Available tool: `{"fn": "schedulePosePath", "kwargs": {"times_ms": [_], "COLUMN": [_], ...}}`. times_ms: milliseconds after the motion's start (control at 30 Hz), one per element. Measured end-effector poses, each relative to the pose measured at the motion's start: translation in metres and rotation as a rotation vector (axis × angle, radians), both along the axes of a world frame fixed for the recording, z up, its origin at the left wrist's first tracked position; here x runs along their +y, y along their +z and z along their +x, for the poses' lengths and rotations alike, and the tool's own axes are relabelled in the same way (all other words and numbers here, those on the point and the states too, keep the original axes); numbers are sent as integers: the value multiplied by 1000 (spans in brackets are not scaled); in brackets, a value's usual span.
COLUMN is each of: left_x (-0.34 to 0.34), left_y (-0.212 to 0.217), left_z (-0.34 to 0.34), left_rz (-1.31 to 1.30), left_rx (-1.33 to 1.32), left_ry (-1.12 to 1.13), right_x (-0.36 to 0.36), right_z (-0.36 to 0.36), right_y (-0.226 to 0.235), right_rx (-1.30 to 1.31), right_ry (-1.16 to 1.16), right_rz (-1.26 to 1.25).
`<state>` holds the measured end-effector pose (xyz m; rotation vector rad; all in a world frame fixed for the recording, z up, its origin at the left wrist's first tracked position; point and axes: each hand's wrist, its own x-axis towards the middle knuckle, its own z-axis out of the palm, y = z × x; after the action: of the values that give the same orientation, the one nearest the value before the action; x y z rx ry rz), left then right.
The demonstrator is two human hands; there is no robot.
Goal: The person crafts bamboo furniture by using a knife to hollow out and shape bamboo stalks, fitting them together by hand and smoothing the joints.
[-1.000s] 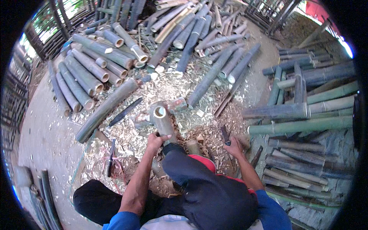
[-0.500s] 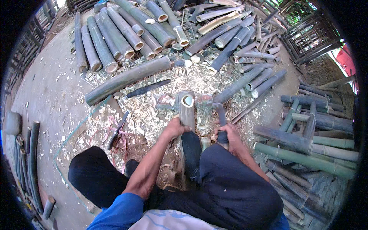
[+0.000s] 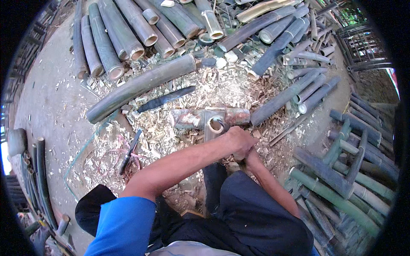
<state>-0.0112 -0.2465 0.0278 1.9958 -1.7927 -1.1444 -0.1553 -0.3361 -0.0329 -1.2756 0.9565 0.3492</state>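
An upright-facing bamboo tube stands between my legs, its pale open end pointing up and away. The dark tip of a hooked metal tool reaches into that opening. My left hand is closed at the tool, just right of the tube. Directly below and touching it, my right hand is closed too, around the handle side. The handle is mostly hidden by my fingers. Behind the tube's mouth lies a short, worn crosswise log.
Pale wood chips cover the ground. A long bamboo pole and a dark flat blade lie ahead. A knife rests at the left. Bamboo tubes are piled at the back; a bamboo frame stands right.
My left hand has left the bamboo tube and moved right to join my right hand on the tool. The tool's head has shifted left to the tube's opening. The view has tilted down.
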Motion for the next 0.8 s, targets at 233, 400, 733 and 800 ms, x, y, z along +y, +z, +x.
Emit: {"fn": "schedulePosePath", "kwargs": {"times_ms": [233,400,733,800], "left_x": [17,33,23,7], "left_y": [9,20,7,8], "left_z": [18,27,3,-14], "left_rz": [-472,-626,-891,-864], "left_rx": [261,332,206,247], "left_ry": [588,929,1467,1438], "right_x": [-52,-59,-24,-37], "right_z": [79,151,218,196], "right_y": [41,71,86,96], "right_rx": [-260,-413,-643,-661], "right_ry": [858,1585,1868,1970], "right_rz": [-659,-1205,-1277,-1251]}}
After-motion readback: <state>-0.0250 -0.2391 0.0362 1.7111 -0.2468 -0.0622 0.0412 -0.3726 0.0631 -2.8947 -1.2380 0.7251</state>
